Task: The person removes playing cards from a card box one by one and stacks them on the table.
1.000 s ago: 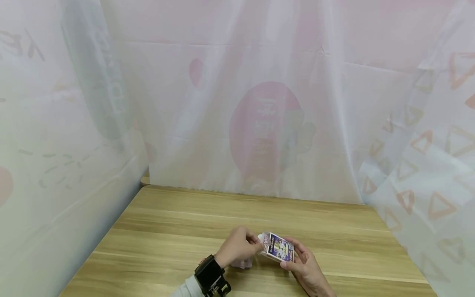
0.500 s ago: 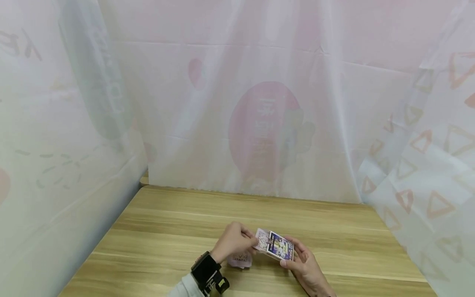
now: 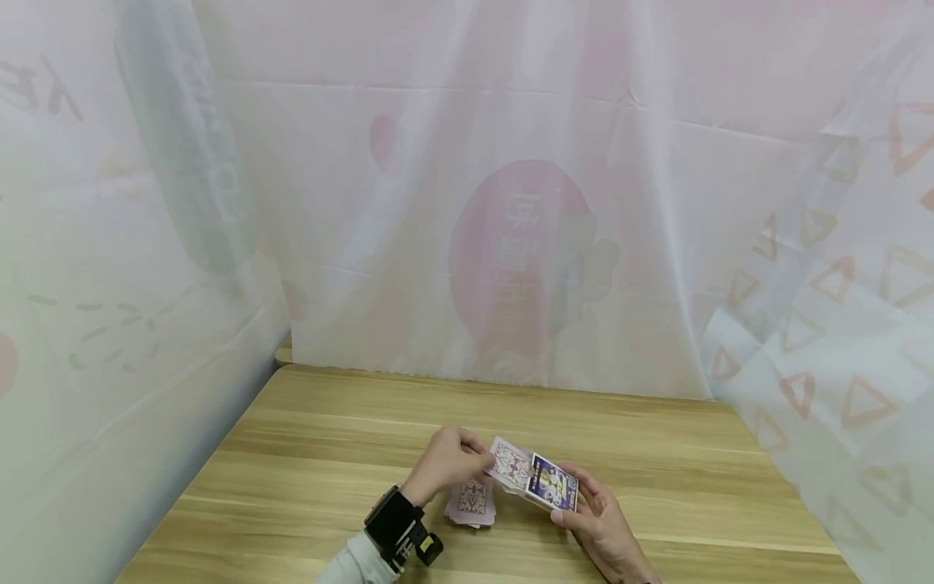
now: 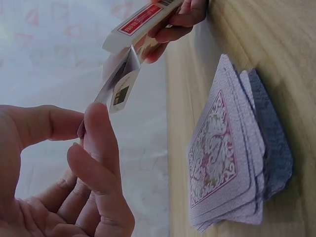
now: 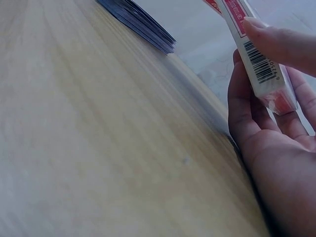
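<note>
My left hand (image 3: pixel 447 464) pinches the outer end of a playing card (image 3: pixel 512 465) with a pale patterned back. The card sticks partway out of a purple-faced card box (image 3: pixel 553 485); whether others are under it, I cannot tell. Curled round the far end of that box is my right hand (image 3: pixel 601 527), its thumb on the edge beside the barcode (image 5: pixel 259 61) in the right wrist view. Below the left hand, a loose stack of playing cards (image 4: pixel 217 153) lies on the table, backs up and edges uneven. In the left wrist view an end flap (image 4: pixel 126 89) of the box stands open.
The wood-grain table (image 3: pixel 350 422) extends to the back and to both sides. Pale printed curtains (image 3: pixel 409 268) hang behind it and along the left and right. A black wrist-worn camera (image 3: pixel 397 527) sits on the left wrist.
My left hand has moved left and slightly away from me, drawing the card farther out of the box. More of the stack on the table shows. The right hand and box stay nearly still.
</note>
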